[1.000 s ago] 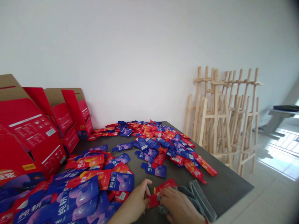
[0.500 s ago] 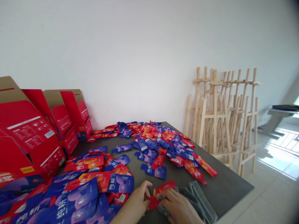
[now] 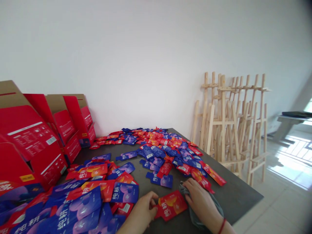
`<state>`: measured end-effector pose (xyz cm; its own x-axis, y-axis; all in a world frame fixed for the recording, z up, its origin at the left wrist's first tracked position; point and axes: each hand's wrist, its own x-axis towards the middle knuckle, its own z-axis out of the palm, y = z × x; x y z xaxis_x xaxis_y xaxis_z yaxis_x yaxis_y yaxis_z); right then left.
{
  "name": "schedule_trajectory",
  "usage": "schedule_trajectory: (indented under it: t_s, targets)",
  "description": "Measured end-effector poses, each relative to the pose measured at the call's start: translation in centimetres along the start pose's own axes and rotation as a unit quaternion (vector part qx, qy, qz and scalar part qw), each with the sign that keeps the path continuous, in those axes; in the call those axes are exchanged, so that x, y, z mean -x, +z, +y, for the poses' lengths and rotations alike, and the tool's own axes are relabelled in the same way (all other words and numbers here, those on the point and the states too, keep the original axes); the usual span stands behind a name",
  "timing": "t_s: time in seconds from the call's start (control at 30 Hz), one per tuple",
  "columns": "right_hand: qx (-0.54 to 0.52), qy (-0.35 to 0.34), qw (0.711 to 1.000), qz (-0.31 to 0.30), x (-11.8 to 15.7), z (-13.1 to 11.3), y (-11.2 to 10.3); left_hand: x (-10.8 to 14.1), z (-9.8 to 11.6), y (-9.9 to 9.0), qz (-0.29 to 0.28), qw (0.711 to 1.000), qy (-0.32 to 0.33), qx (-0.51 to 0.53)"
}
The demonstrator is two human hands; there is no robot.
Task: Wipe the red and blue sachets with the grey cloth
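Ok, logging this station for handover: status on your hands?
Left hand at the spout end of a red sachet. Right hand on a gray cloth beside it. Pile of blue and red sachets just left, not blocking.

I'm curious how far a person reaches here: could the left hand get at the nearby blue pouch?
Probably yes. The left hand sits right beside the blue pouch, and nothing appears to lie between them. The red pouch is on the hand's other side, so it doesn't seem to block the way.

We have red cardboard cartons (image 3: 31,139) standing open along the left of the dark tabletop (image 3: 234,195), and wooden easels (image 3: 226,130) leaning together by the white wall (image 3: 136,65) on the right, above a tiled floor (image 3: 287,201).
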<state>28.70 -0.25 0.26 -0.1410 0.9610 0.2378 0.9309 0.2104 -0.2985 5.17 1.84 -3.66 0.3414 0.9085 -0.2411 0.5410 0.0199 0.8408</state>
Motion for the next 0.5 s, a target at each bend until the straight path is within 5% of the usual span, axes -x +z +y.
schedule_trajectory:
  t_s: [0.23, 0.5]
  targets:
    - [0.047, -0.115, 0.989, -0.076, -2.1, -5.8, 3.0, -0.1, -0.7, -0.2, 0.003, 0.999, 0.042, -0.034]
    - [0.08, -0.059, 0.994, -0.055, -2.5, -2.3, 2.4, 0.2, -0.1, -0.2, -0.005, 0.999, 0.016, -0.029]
